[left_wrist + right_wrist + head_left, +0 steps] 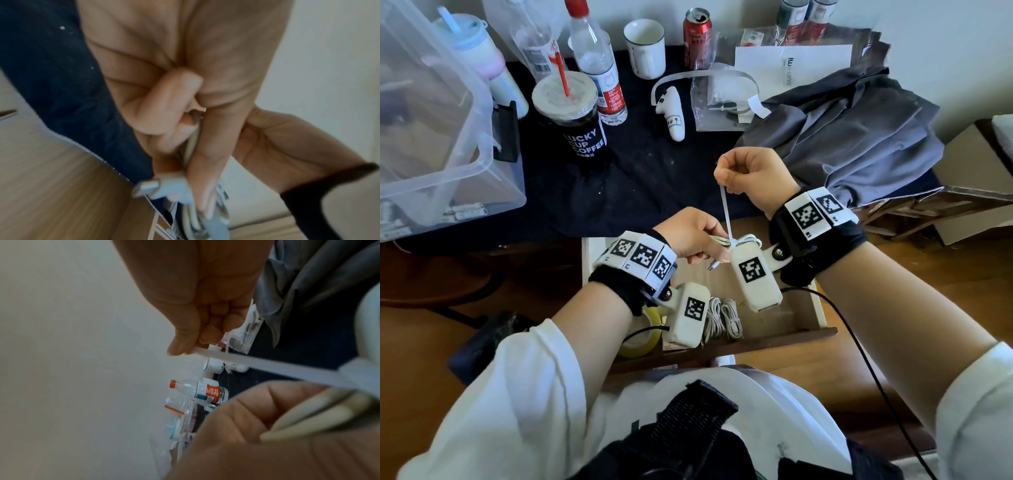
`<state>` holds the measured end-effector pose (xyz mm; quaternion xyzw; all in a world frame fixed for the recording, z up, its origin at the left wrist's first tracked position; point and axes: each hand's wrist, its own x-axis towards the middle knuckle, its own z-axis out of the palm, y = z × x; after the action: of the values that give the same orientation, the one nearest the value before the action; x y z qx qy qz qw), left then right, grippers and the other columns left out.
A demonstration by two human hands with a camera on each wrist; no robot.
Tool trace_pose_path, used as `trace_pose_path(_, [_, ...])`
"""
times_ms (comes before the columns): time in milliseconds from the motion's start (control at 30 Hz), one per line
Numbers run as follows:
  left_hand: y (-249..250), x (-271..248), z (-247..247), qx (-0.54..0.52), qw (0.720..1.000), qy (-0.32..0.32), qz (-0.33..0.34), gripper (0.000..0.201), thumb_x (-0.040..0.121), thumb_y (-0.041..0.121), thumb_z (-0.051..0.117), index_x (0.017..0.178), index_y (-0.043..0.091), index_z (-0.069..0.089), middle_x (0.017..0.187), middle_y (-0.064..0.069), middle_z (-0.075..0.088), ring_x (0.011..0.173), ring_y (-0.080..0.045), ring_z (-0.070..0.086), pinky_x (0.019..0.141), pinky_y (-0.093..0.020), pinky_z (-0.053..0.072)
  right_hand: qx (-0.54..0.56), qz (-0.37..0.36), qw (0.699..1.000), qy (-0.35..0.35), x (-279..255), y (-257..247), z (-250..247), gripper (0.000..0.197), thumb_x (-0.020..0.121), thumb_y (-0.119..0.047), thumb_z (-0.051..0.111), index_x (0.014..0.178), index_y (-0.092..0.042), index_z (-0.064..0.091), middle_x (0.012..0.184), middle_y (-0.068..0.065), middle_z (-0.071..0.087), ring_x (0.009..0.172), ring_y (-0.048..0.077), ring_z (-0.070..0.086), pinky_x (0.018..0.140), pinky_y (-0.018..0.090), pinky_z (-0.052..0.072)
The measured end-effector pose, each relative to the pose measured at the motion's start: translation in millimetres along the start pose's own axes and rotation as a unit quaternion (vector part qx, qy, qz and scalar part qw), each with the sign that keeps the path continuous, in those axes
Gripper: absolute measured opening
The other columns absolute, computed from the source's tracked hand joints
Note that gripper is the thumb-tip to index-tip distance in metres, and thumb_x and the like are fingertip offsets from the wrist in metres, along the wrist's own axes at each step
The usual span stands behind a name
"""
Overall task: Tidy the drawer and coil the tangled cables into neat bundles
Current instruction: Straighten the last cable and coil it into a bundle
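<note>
My left hand [693, 236] grips a coiled white cable [748, 240] above the open wooden drawer [818, 310]. In the left wrist view the fingers curl round the cable's strands [190, 151], and a plug [148, 186] sticks out below them. A white zip tie [726, 214] wraps the bundle and runs up to my right hand [748, 174], which pinches its free end. The right wrist view shows the zip tie strap [267, 365] stretched taut from the fingertips [179, 347] to the cable strands [308, 420]. Two bundled white cables [722, 318] lie in the drawer.
A roll of yellow tape [643, 339] sits at the drawer's left. On the dark tablecloth [647, 178] stand a coffee cup [573, 116], bottles [599, 65], a mug [645, 48], a red can [697, 37], a white controller [673, 113] and grey cloth [859, 137]. A clear plastic bin [431, 130] stands at left.
</note>
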<state>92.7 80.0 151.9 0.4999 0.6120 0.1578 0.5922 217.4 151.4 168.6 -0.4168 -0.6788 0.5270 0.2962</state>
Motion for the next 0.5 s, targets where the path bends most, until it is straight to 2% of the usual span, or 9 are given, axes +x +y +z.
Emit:
trace_pose_path(67, [-5,4,-1,-0.023,1.000,-0.004,-0.005,0.013,0.077,0.000,0.070,0.078,0.008,0.060,0.046,0.003,0.052,0.032,-0.002,0.037,0.034,-0.013,0.028,0.008,0.013,1.000,0.015,-1,2,-5,0.027,0.085,0.000,0.061,0.066,-0.017,0.056,0.053,-0.012,0.058,0.043,-0.003,0.047,0.050,0.008,0.039])
trace_pose_path(133, [-19,8,-2,-0.094,0.995,0.013,-0.023,0.011,0.079,0.003,0.070,0.081,0.007,0.060,0.050,0.005,0.056,0.038,-0.002,0.038,0.037,-0.013,0.027,0.008,0.020,0.999,0.038,-4,6,-15,0.023,0.082,-0.003,0.066,0.066,-0.019,0.059,0.048,-0.015,0.059,0.044,-0.003,0.047,0.049,0.009,0.039])
trace_pose_path(233, [-40,12,1,-0.247,0.967,0.054,-0.033,0.005,0.085,0.007,0.064,0.083,0.003,0.061,0.057,0.004,0.059,0.043,-0.001,0.035,0.038,-0.012,0.022,0.022,0.044,0.996,0.075,-18,25,-29,0.019,0.084,-0.005,0.064,0.074,-0.021,0.062,0.059,-0.007,0.057,0.045,-0.002,0.047,0.048,0.011,0.039])
trace_pose_path(300, [-49,13,6,-0.346,0.936,0.047,-0.040,0.011,0.088,0.014,0.058,0.085,0.003,0.059,0.059,0.006,0.058,0.042,-0.001,0.035,0.039,-0.012,0.019,0.040,0.092,0.992,0.079,-30,46,-34,0.021,0.087,-0.001,0.058,0.082,-0.021,0.061,0.068,-0.001,0.053,0.045,-0.002,0.049,0.048,0.011,0.040])
trace_pose_path(367, [-51,16,15,-0.441,0.895,0.016,-0.068,0.016,0.085,0.024,0.057,0.087,0.008,0.057,0.064,0.004,0.057,0.041,-0.001,0.038,0.036,-0.011,0.022,0.071,0.141,0.987,0.029,-44,64,-31,0.026,0.086,0.005,0.055,0.095,-0.020,0.060,0.080,-0.001,0.058,0.057,-0.004,0.055,0.057,0.013,0.044])
trace_pose_path(400, [-50,18,21,-0.475,0.876,-0.006,-0.080,0.021,0.081,0.030,0.057,0.087,0.010,0.057,0.064,0.002,0.057,0.040,-0.001,0.039,0.034,-0.010,0.024,0.085,0.149,0.985,-0.012,-51,72,-28,0.032,0.085,0.006,0.056,0.105,-0.018,0.058,0.090,-0.001,0.061,0.068,-0.005,0.058,0.067,0.016,0.047])
trace_pose_path(467, [-48,22,33,-0.507,0.856,-0.047,-0.089,0.028,0.076,0.037,0.055,0.087,0.012,0.058,0.063,0.001,0.056,0.040,-0.003,0.042,0.033,-0.011,0.026,0.104,0.133,0.982,-0.079,-62,80,-18,0.044,0.083,0.006,0.059,0.122,-0.014,0.051,0.109,0.000,0.061,0.090,-0.001,0.060,0.088,0.018,0.047])
trace_pose_path(500, [-46,23,39,-0.512,0.852,-0.065,-0.088,0.029,0.077,0.039,0.053,0.087,0.013,0.058,0.064,0.001,0.055,0.042,-0.004,0.042,0.034,-0.011,0.026,0.116,0.123,0.981,-0.097,-66,81,-13,0.046,0.084,0.004,0.059,0.126,-0.013,0.048,0.112,0.001,0.060,0.094,0.000,0.059,0.091,0.017,0.046])
